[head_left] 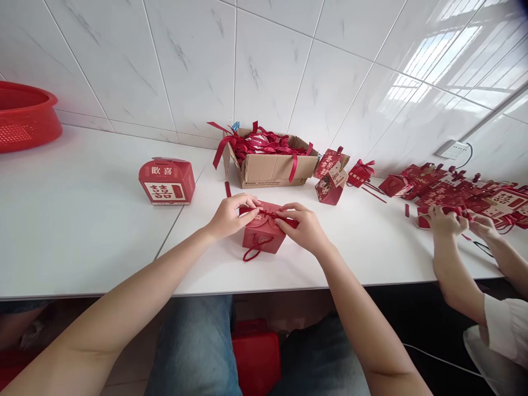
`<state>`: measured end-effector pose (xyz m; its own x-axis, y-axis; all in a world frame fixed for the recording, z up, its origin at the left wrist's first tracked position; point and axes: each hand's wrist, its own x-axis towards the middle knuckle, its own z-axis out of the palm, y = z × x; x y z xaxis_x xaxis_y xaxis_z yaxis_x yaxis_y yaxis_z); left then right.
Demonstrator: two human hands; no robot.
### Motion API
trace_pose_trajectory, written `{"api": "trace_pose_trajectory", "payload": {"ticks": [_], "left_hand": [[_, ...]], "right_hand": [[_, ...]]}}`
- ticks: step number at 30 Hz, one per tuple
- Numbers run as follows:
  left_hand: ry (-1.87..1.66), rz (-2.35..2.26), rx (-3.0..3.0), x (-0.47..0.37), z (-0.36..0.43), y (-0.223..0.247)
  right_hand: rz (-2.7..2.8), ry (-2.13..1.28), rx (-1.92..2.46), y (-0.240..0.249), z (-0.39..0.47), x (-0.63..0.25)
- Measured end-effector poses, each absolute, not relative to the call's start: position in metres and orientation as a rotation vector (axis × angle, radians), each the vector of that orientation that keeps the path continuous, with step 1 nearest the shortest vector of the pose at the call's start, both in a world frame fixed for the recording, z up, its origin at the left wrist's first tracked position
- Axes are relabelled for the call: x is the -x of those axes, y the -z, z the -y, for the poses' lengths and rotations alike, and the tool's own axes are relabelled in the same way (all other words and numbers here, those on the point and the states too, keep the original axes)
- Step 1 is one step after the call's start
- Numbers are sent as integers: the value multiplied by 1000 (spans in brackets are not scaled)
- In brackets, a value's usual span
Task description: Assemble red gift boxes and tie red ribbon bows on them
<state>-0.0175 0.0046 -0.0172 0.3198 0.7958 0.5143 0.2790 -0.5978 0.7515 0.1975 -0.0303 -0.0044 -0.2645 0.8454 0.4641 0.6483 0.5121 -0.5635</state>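
Note:
A red gift box (264, 242) stands on the white table in front of me, with a red cord handle (252, 256) hanging down its near side. Across its top runs a dark red ribbon (269, 213). My left hand (231, 216) pinches the ribbon at the left of the lid. On the other side my right hand (304, 225) pinches the ribbon's right part, fingers close to the lid. Whether the ribbon is knotted is too small to tell. To the left, a red box with gold lettering (167, 182) stands upright, apart from my hands.
Behind the gift box, a cardboard box (280, 170) holds many red ribbons. Several small red boxes (332, 184) stand to its right. A co-worker's hands (449, 223) handle a red item by a pile of red boxes (445, 187). A red basket (28, 118) sits far left.

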Motion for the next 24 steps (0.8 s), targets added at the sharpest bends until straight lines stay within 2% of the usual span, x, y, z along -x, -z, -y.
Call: {"api": "trace_pose_trajectory", "payload": {"ticks": [6,19,24], "left_hand": [[-1104,-867,-2144,17,-1,16],[-1059,-813,-2162,15,-1,22],[-1053,-798,-2176,16,-3,24]], "right_hand": [[2001,-328,1173,6,30,-197],[2057,-413,1238,6,29,-195],[2119,-495,1091,4,26,-199]]}}
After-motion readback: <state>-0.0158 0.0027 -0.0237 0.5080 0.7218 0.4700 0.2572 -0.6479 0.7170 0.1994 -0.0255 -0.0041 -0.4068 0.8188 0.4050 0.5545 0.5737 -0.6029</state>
